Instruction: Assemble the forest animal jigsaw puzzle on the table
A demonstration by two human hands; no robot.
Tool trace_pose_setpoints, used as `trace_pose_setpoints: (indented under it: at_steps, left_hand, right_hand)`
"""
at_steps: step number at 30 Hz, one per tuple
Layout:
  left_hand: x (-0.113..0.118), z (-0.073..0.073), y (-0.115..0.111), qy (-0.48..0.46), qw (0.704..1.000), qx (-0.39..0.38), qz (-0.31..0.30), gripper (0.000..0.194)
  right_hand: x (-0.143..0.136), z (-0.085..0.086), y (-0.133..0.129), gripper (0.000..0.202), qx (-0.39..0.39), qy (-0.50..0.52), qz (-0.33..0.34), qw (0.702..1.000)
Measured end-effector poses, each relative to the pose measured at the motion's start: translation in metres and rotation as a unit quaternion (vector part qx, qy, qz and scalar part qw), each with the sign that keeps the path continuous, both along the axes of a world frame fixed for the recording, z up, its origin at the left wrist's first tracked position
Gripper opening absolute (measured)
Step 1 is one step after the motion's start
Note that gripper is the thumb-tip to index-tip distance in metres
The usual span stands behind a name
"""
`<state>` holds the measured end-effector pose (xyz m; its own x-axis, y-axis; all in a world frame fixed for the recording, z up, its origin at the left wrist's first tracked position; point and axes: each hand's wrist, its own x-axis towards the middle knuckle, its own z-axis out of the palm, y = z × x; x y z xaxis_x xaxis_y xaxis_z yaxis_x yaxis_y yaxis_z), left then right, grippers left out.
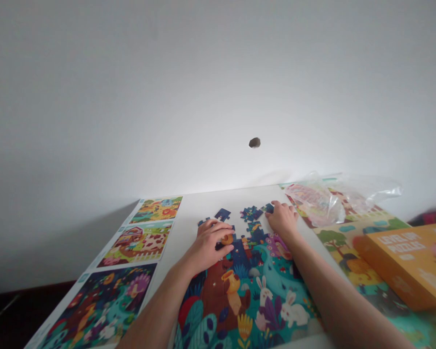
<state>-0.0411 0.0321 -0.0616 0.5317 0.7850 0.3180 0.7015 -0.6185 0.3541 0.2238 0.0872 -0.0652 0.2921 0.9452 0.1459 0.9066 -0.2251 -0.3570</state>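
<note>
A partly joined jigsaw puzzle (236,291) with a bear, rabbits and flowers lies in front of me on the white table. My left hand (211,241) rests over its upper left part, fingers stretched and a little apart, covering some pieces. At the upper right, my right hand (282,218) has its fingertips on a dark blue puzzle piece (268,208); the thumb's grip is partly hidden. Just left of that piece is a small joined cluster of pieces (251,214). A loose dark blue piece (223,214) lies beyond my left hand.
Picture sheets (134,245) line the table's left side, one matching the puzzle. On the right lie another printed sheet (334,242), a crumpled clear plastic bag (323,201) and an orange puzzle box (410,266). A white wall (203,121) with a hole (255,142) stands behind.
</note>
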Motion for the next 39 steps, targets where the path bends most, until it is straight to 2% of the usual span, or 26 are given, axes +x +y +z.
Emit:
trace_pose_setpoints:
  at_steps: [4, 7, 10, 13, 17, 23, 26, 29, 30, 32, 34, 36, 39]
  left_hand:
    - [-0.003, -0.002, 0.002, -0.027, 0.997, 0.039, 0.055, 0.051]
    - [-0.010, -0.002, 0.007, -0.044, 0.978, 0.084, 0.188, 0.043]
    - [-0.017, -0.004, 0.010, -0.020, 0.935, 0.086, 0.345, 0.041]
    - [-0.019, -0.006, 0.010, 0.016, 0.918, 0.049, 0.392, 0.034]
    - [-0.018, -0.008, 0.008, 0.029, 0.923, 0.038, 0.381, 0.026]
    - [-0.019, -0.007, 0.011, 0.009, 0.920, 0.017, 0.392, 0.026]
    - [-0.020, -0.009, 0.014, -0.055, 0.917, 0.027, 0.395, 0.019]
    - [-0.019, -0.009, 0.016, -0.179, 0.923, 0.036, 0.339, 0.015]
    - [-0.017, -0.008, 0.016, -0.219, 0.923, 0.032, 0.316, 0.016]
    - [-0.012, -0.005, 0.014, -0.279, 0.921, 0.011, 0.272, 0.020]
    - [-0.006, -0.001, 0.010, -0.311, 0.923, -0.021, 0.226, 0.021]
    - [0.001, 0.002, 0.005, -0.321, 0.929, -0.055, 0.177, 0.020]
    - [0.008, 0.004, 0.000, -0.317, 0.935, -0.111, 0.113, 0.018]
  right_hand:
    - [0.001, -0.001, 0.003, 0.043, 0.057, 0.070, -0.003, 0.996]
    - [-0.001, 0.000, 0.003, 0.033, 0.133, 0.134, 0.045, 0.981]
    - [-0.006, 0.003, 0.002, 0.027, 0.177, 0.182, 0.096, 0.962]
    - [-0.009, 0.005, 0.001, 0.024, 0.168, 0.221, 0.103, 0.955]
    - [-0.007, 0.005, 0.002, 0.025, 0.160, 0.260, 0.071, 0.950]
    - [-0.007, 0.002, 0.001, 0.024, 0.139, 0.265, 0.087, 0.950]
    - [-0.008, 0.002, -0.001, 0.025, 0.113, 0.212, 0.084, 0.967]
    - [-0.010, 0.007, -0.005, 0.026, 0.151, 0.125, 0.065, 0.978]
    - [-0.011, 0.009, -0.006, 0.026, 0.169, 0.116, 0.080, 0.976]
    - [-0.017, 0.014, -0.011, 0.026, 0.171, 0.154, 0.171, 0.958]
    - [-0.025, 0.017, -0.016, 0.027, 0.130, 0.210, 0.292, 0.924]
    - [-0.031, 0.017, -0.020, 0.025, 0.079, 0.249, 0.376, 0.889]
    - [-0.037, 0.014, -0.022, 0.021, 0.031, 0.295, 0.415, 0.860]
